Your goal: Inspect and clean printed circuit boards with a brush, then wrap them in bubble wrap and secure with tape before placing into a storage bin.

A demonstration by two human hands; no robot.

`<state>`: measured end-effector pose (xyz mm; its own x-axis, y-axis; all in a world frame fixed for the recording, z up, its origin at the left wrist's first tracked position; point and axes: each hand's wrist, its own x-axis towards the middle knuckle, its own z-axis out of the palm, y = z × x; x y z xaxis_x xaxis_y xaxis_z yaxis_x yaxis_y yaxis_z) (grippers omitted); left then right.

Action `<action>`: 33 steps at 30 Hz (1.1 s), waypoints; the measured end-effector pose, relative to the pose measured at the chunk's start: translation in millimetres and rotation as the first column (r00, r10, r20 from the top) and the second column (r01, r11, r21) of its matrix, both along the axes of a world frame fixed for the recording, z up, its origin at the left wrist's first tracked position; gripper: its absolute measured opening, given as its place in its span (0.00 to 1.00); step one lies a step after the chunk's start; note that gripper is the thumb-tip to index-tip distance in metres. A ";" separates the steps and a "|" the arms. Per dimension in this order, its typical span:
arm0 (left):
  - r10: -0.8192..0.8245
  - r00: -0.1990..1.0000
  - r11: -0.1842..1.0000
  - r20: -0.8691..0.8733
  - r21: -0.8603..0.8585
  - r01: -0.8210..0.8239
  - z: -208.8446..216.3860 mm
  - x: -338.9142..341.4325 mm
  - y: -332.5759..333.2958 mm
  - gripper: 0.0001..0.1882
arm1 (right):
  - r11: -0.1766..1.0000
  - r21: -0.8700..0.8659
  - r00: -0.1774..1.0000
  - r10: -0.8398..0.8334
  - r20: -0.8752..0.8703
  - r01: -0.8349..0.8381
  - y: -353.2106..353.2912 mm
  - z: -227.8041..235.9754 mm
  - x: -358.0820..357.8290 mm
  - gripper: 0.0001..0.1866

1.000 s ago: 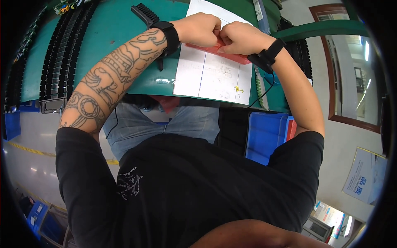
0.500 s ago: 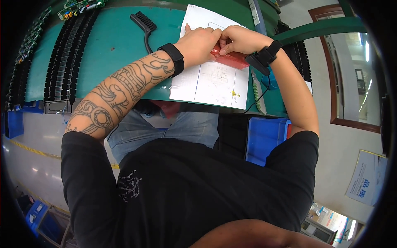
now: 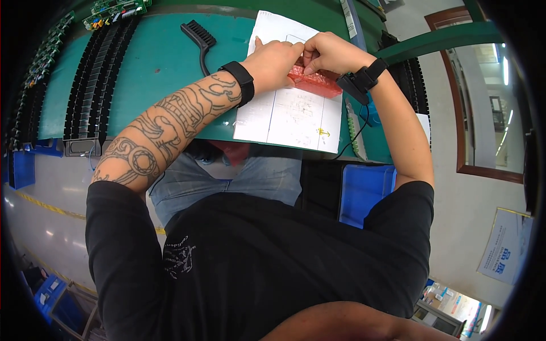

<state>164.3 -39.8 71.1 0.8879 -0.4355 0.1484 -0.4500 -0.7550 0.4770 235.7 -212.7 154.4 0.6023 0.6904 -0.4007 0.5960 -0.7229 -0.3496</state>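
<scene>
A red, shiny bubble-wrap packet (image 3: 317, 83) lies on a white board (image 3: 290, 116) with drawn lines and a small yellow mark. My left hand (image 3: 276, 61) is closed on the packet's left end, its fingers curled over the far edge. From the right, my right hand (image 3: 334, 54) pinches at the upper edge with thumb and forefinger, close to my left fingertips. Both hands partly cover the packet, so whatever it may contain is hidden. Each wrist wears a black band.
A black brush (image 3: 200, 41) lies left of the board on the green bench (image 3: 151, 62). Black slotted racks (image 3: 94, 85) and green circuit boards (image 3: 116, 14) stand farther left. To the right are a green-and-white cutter-like tool (image 3: 356, 133) and a blue bin (image 3: 364, 193) below.
Both hands stay at nearly the same spot on the red packet. More of its bubbled surface shows beneath my right fingers; the whole view has shifted slightly.
</scene>
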 end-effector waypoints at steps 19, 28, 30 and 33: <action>0.004 0.998 0.999 0.070 -0.043 -0.001 7.1 0.7 -6.8 0.30 | 0.978 0.038 0.898 -0.174 -0.404 0.206 -38.0 -36.8 65.4 0.11; -0.249 0.944 0.959 0.216 0.192 0.209 28.6 4.7 -4.9 0.28 | 0.922 0.382 0.976 -0.133 0.173 0.058 -62.6 -39.7 -43.9 0.28; -0.154 0.979 0.985 0.132 0.092 0.143 55.7 -16.3 -15.9 0.27 | 0.944 0.327 0.959 -0.134 0.251 0.046 -73.5 -18.9 -118.2 0.26; -0.324 0.943 0.946 0.073 -0.010 0.325 108.1 -63.8 -72.5 0.26 | 0.928 0.371 0.535 -0.295 0.792 -0.039 -106.7 -13.2 -180.3 0.20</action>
